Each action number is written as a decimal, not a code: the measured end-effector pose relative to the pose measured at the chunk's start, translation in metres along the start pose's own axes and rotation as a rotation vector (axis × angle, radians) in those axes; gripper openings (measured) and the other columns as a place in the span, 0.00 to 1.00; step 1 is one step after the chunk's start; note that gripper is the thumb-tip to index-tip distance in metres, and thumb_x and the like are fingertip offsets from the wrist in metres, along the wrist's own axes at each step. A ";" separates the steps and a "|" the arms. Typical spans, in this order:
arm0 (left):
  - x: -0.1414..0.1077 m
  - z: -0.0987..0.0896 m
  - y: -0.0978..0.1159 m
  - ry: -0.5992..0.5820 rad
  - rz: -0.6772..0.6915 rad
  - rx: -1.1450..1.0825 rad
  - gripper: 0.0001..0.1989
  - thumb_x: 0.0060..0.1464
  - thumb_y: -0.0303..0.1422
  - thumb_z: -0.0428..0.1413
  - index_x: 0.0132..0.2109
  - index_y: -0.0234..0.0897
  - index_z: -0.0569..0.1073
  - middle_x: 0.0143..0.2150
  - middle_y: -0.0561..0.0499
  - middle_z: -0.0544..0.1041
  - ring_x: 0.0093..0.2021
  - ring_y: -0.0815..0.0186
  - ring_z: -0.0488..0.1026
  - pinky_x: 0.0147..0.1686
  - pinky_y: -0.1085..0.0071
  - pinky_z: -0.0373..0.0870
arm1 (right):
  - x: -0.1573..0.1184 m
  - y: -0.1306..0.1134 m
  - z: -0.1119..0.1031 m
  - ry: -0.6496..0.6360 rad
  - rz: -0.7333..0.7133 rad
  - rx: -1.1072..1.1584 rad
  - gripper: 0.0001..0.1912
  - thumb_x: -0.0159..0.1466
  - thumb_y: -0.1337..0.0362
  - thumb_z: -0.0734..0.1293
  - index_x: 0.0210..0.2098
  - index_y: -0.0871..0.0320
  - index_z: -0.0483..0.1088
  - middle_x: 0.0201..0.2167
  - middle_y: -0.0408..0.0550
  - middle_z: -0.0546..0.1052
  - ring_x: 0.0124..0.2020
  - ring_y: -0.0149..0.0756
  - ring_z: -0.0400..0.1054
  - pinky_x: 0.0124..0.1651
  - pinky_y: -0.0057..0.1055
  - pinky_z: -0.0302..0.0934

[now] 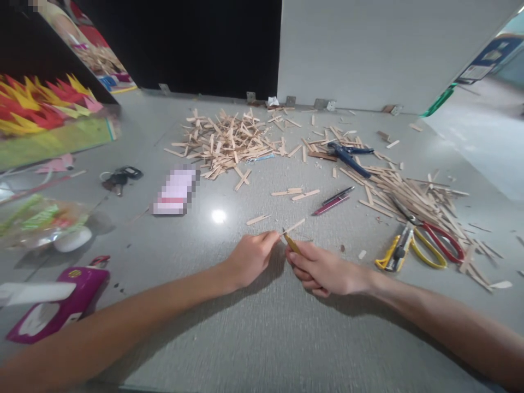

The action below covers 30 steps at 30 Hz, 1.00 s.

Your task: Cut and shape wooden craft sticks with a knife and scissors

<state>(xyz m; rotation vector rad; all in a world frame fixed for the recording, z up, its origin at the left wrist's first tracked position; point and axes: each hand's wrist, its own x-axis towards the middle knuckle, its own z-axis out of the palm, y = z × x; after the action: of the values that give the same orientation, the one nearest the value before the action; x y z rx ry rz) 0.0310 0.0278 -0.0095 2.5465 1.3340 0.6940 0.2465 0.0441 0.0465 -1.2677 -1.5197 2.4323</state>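
Grey surface. Pinched between left fingers: stick. Gripped in right fingers: yellow tool. Apparently mid-trimming; calls next for steady pressure, firm hold.

Stick heap: back centre, before upright panels.
Phone: nearer than heap, to its left; keys left again.
Pens: right of centre, side by side.
Box cutter: right, just left of pliers (overlap hard to judge).
Box: left edge, behind plastic bag.
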 end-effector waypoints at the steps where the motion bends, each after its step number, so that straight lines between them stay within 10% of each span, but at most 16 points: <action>1: 0.000 0.000 0.000 0.002 0.007 0.001 0.12 0.60 0.18 0.46 0.39 0.38 0.70 0.29 0.53 0.77 0.25 0.66 0.72 0.26 0.72 0.66 | -0.002 -0.004 -0.006 -0.002 0.000 -0.017 0.18 0.80 0.46 0.59 0.38 0.49 0.53 0.21 0.28 0.54 0.17 0.24 0.41 0.17 0.20 0.45; 7: 0.000 0.003 0.001 -0.024 0.059 0.010 0.14 0.60 0.16 0.47 0.43 0.36 0.74 0.32 0.50 0.79 0.26 0.64 0.76 0.26 0.72 0.64 | -0.012 -0.032 -0.043 -0.323 0.153 -0.214 0.22 0.77 0.45 0.64 0.35 0.51 0.55 0.22 0.30 0.54 0.18 0.22 0.43 0.17 0.19 0.41; 14: 0.000 0.000 0.001 -0.001 -0.016 -0.031 0.11 0.62 0.18 0.48 0.38 0.39 0.68 0.27 0.55 0.75 0.24 0.67 0.72 0.25 0.73 0.62 | 0.005 0.005 0.005 0.115 -0.071 -0.048 0.17 0.79 0.48 0.58 0.39 0.49 0.53 0.21 0.29 0.55 0.17 0.25 0.46 0.17 0.21 0.48; 20: 0.000 0.006 -0.001 0.000 0.033 -0.063 0.12 0.63 0.18 0.47 0.41 0.38 0.70 0.29 0.53 0.77 0.25 0.67 0.73 0.26 0.73 0.64 | -0.013 -0.034 -0.032 -0.304 0.102 -0.251 0.25 0.74 0.41 0.65 0.33 0.51 0.55 0.22 0.30 0.55 0.18 0.23 0.44 0.15 0.19 0.44; 30: 0.003 0.004 0.002 0.013 -0.041 -0.128 0.11 0.67 0.20 0.48 0.40 0.38 0.70 0.31 0.51 0.79 0.27 0.65 0.76 0.28 0.72 0.65 | -0.008 -0.029 -0.031 -0.239 0.051 -0.147 0.28 0.73 0.39 0.66 0.32 0.51 0.53 0.21 0.29 0.55 0.17 0.21 0.44 0.14 0.18 0.43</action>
<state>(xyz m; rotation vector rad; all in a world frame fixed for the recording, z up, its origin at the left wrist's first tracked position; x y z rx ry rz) 0.0358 0.0287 -0.0112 2.4119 1.2977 0.7635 0.2602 0.0792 0.0674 -1.0792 -1.7743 2.6295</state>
